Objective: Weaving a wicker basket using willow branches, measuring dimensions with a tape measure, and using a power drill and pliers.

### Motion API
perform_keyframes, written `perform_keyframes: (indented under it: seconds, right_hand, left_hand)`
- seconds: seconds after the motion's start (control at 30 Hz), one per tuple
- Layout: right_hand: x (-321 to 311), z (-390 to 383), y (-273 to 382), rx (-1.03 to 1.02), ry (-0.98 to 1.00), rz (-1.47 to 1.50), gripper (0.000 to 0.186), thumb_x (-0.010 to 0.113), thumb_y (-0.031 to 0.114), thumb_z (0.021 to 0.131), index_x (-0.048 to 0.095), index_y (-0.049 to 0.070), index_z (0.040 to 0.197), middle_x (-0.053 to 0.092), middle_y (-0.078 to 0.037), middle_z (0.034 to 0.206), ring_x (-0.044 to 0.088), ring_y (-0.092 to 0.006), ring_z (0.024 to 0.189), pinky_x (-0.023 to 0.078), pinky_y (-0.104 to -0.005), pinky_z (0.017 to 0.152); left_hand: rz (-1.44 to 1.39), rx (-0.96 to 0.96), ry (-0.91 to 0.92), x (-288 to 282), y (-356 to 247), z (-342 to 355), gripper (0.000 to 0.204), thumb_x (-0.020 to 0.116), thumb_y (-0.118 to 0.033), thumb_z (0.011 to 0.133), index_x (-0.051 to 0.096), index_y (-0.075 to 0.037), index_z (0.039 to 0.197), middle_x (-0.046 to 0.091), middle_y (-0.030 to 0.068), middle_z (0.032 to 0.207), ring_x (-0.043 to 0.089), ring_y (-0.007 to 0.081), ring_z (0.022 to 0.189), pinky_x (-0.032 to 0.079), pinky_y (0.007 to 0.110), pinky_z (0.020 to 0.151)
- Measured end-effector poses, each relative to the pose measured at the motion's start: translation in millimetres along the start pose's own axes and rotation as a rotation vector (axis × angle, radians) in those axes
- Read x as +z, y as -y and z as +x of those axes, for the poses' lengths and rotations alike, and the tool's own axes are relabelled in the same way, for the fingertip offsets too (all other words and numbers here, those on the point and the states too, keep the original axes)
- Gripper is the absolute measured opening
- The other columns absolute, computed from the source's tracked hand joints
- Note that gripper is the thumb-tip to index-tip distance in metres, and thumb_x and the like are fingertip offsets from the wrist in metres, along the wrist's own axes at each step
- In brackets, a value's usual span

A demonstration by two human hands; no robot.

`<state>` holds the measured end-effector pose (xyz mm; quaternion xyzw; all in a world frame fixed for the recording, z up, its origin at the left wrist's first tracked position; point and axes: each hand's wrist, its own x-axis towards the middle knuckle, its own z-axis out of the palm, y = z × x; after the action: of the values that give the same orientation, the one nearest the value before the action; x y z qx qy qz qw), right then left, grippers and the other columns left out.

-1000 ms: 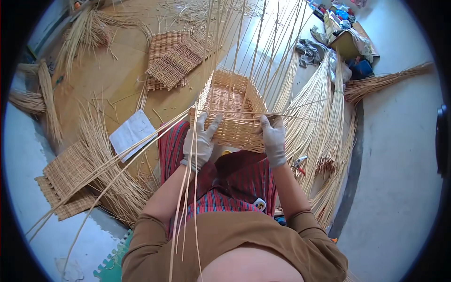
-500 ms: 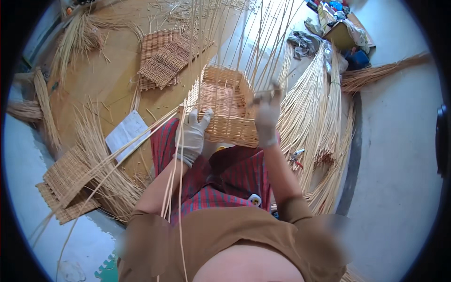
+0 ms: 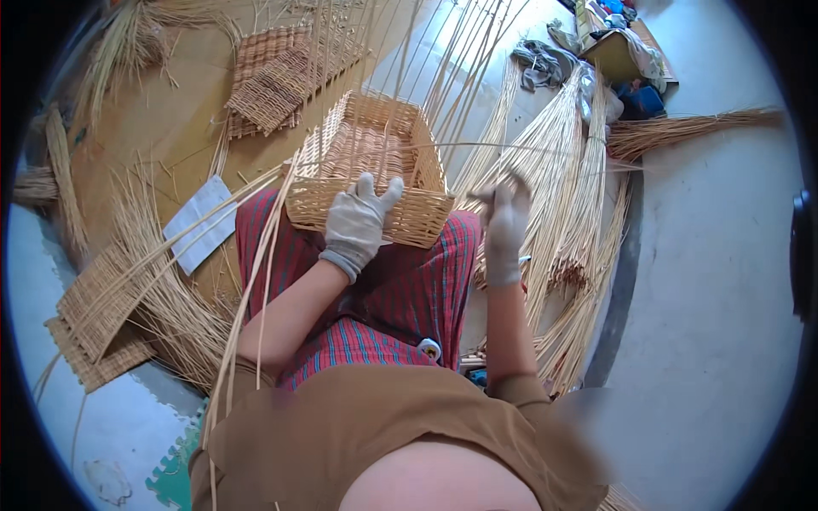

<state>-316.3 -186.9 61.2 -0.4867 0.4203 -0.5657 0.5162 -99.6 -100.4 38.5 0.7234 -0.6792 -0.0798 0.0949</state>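
Observation:
A rectangular wicker basket (image 3: 417,223) with a woven floor rests over my knees, tall loose stakes rising from its far sides. My left hand (image 3: 356,223), in a pale glove, is closed on the basket's near wall, fingertips over the rim. Several long pale strands (image 3: 264,238) trail from the basket's left corner down past my left arm. Just right of the basket, apart from it, my gloved right hand (image 3: 506,228) is closed round a small dark tool (image 3: 516,184). Blur hides what kind of tool it is.
Bundles of pale canes (image 3: 554,170) lie along my right side, with a browner bundle (image 3: 682,132) beyond. Woven panels (image 3: 271,89) lie ahead, others (image 3: 102,311) at left. A white sheet (image 3: 200,226) and loose strands (image 3: 162,272) are near my left knee.
My left hand has shifted right from the basket's left corner to the middle of its near wall. The basket has moved and turned slightly left. My right hand has lowered and drawn away rightward.

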Motion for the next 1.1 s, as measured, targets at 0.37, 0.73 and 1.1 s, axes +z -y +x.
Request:
perform_keyframes:
  seconds: [0.37,0.73,1.1]
  right_hand:
    - [-17,-20,-29,0.260,0.114,-0.080,0.018,0.072,0.019,0.091,0.069,0.004,0.100,0.072,-0.004,0.088,0.066,-0.0096,0.080,0.049,-0.0228,0.067]
    - [-20,79,-95,0.449,0.381,0.354,0.032,0.071,0.014,0.091,0.060,0.009,0.120,0.063,-0.001,0.113,0.058,-0.0104,0.100,0.047,-0.0238,0.083]
    - [-14,148,-113,0.070,0.436,0.182,0.045,0.069,-0.002,0.085,0.058,0.005,0.128,0.066,-0.008,0.114,0.063,-0.0158,0.099,0.051,-0.0311,0.091]
  left_hand:
    - [-0.454,0.171,-0.238,9,-49,48,0.029,0.073,-0.023,0.085,0.064,-0.006,0.106,0.068,0.0110,0.091,0.066,0.0299,0.090,0.050,0.040,0.082]
    - [-0.486,-0.134,-0.334,20,-92,52,0.016,0.070,-0.021,0.075,0.056,-0.014,0.081,0.061,0.0051,0.080,0.061,0.0267,0.077,0.037,0.044,0.078]
    - [-0.336,0.038,-0.333,19,-87,52,0.021,0.066,-0.031,0.084,0.069,-0.016,0.098,0.068,0.0072,0.089,0.066,0.0264,0.083,0.042,0.043,0.083]
